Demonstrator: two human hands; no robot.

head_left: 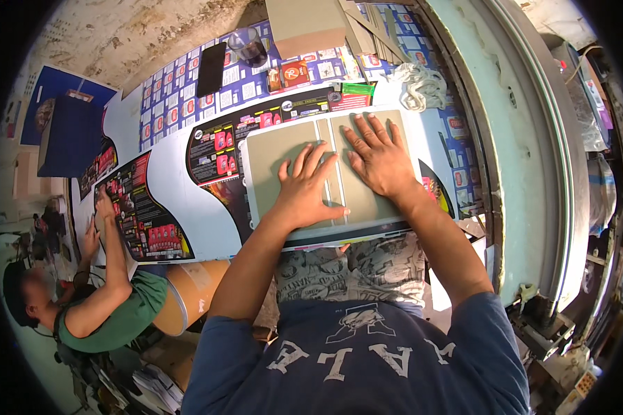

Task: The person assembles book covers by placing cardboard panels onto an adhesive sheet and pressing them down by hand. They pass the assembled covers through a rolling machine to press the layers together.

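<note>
"Toward the tabletop's far edge, what lies below that stained wall?"

"A black phone beside a clear glass; a co-worker is by the near left corner."

"And the hands?"

"Left hand and right hand rest palm-down, fingers spread apart, on grey boards."

"Those boards lie where?"

"Beneath both palms, close to the tabletop's near edge, over printed sheets."
</note>
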